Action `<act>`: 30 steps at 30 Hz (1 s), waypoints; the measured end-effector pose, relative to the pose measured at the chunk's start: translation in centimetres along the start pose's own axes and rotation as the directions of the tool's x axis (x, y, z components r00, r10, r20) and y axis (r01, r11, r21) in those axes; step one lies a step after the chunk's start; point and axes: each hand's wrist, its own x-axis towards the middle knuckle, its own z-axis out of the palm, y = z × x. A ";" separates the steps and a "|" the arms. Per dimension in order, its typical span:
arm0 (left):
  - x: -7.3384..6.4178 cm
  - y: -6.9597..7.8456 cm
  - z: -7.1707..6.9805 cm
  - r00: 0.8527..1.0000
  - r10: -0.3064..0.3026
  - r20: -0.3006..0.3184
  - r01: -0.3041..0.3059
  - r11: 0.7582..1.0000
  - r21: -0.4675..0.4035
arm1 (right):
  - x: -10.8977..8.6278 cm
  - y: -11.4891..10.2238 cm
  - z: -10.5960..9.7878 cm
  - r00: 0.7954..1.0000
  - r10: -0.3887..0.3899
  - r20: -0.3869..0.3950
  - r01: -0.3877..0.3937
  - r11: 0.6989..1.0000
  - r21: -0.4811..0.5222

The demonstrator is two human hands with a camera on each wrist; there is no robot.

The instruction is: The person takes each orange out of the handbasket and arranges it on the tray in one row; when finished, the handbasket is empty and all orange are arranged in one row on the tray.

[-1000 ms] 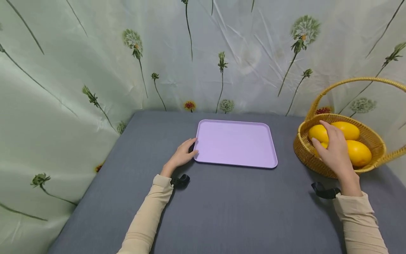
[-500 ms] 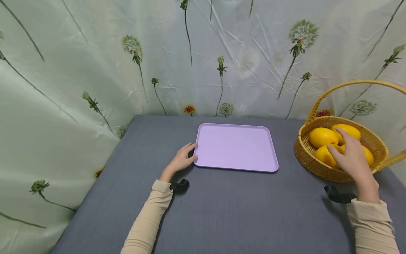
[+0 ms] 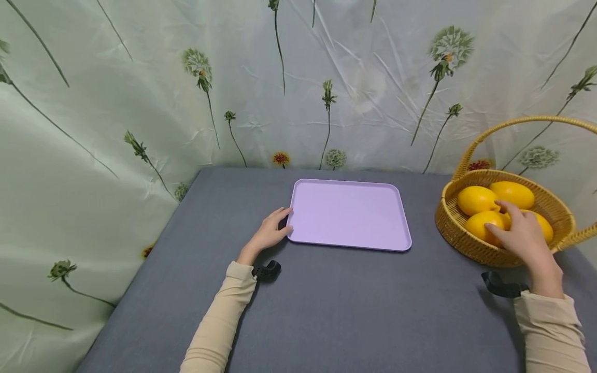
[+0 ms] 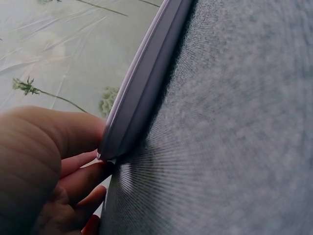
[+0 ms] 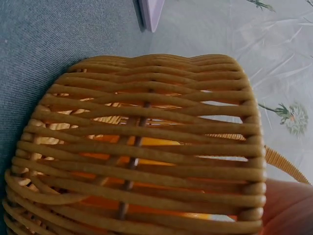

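Note:
A lilac tray (image 3: 350, 215) lies flat on the table. My left hand (image 3: 268, 231) holds its left edge; in the left wrist view the thumb (image 4: 83, 132) lies at the rim and the other fingers curl below it. At the right stands a woven basket (image 3: 457, 241) with several yellow lemons. My right hand (image 3: 524, 235) reaches over its near rim, thumb and index finger spread above the near-left lemon (image 3: 482, 226). Another lemon (image 3: 477, 200) sits behind that one. In the right wrist view the basket's wall (image 5: 146, 117) hides most of the hand.
The basket's tall handle (image 3: 527, 120) arches over the fruit. A dark grey cloth (image 3: 350, 311) covers the table. Behind it hangs a pale curtain (image 3: 261, 77) with a dandelion print. Each wrist carries a black camera strap (image 3: 268, 271).
My right hand has shifted right and a little toward me over the basket, then lowered closer to the lemons, uncovering the left ones. My left hand has stayed at the tray.

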 end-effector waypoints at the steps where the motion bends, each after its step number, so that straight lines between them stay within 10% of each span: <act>1: 0.0 0.0 0.0 1.000 -0.002 -0.001 0.002 1.000 -0.005 | 0.0 0.0 0.0 1.000 0.009 -0.010 -0.009 1.000 0.008; 13: 0.2 -0.1 0.1 1.000 -0.011 -0.002 0.011 1.000 0.001 | 0.0 -0.4 0.7 0.984 0.017 -0.177 -0.019 1.000 -0.009; 21: 0.1 -0.1 0.2 1.000 -0.028 -0.005 0.028 1.000 0.002 | 0.6 -0.7 1.4 0.998 -0.042 -0.037 0.039 0.997 -0.061; 30: 0.2 -0.1 0.3 0.999 -0.042 -0.023 0.043 0.999 0.007 | 0.7 -0.5 1.8 0.996 -0.045 -0.075 0.041 0.998 -0.052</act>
